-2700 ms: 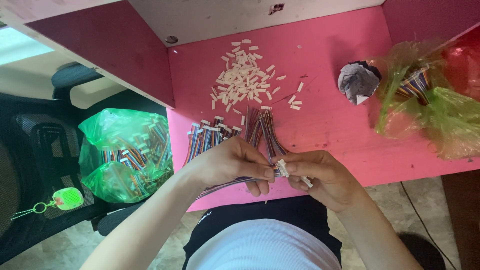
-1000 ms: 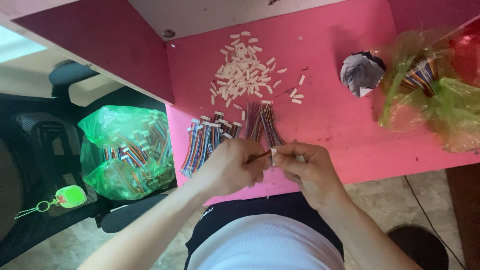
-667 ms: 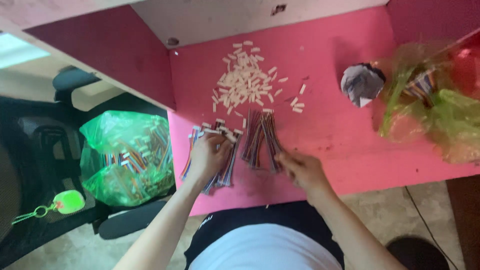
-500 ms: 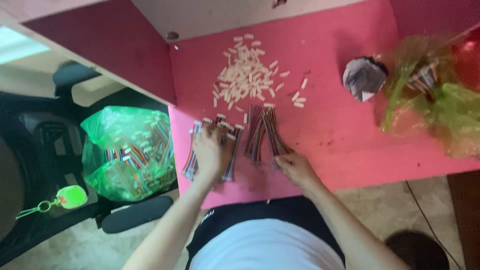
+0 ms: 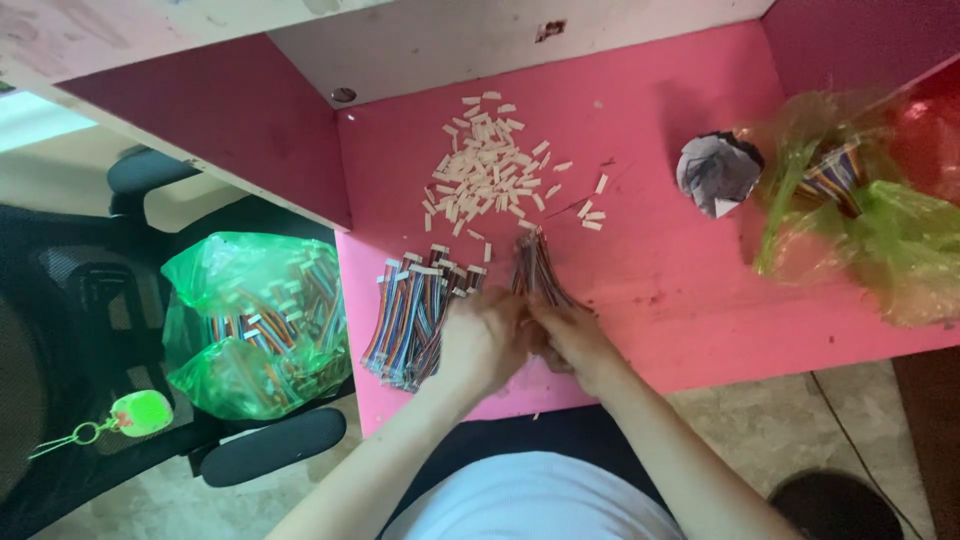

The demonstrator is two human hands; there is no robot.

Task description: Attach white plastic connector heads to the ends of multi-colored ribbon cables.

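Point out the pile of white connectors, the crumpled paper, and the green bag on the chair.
White connectors (image 5: 487,168), head view, middle of the pile.
Crumpled paper (image 5: 717,172), head view, its centre.
Green bag (image 5: 262,320), head view, middle of its front.

Far right of our fingers we see a crumpled grey paper wad (image 5: 718,172) and a green plastic bag (image 5: 880,225); left, off the desk, another green bag of ribbon cables (image 5: 255,322) and a green keychain (image 5: 135,413).

Your left hand (image 5: 485,340) and right hand (image 5: 572,338) pressed together, fingertips hidden, whatever you pinch between them out of sight, near ends of the unfinished wire bundle (image 5: 537,272) covered by your knuckles, right green bag (image 5: 880,230) blurred, contents unclear, cut by the edge
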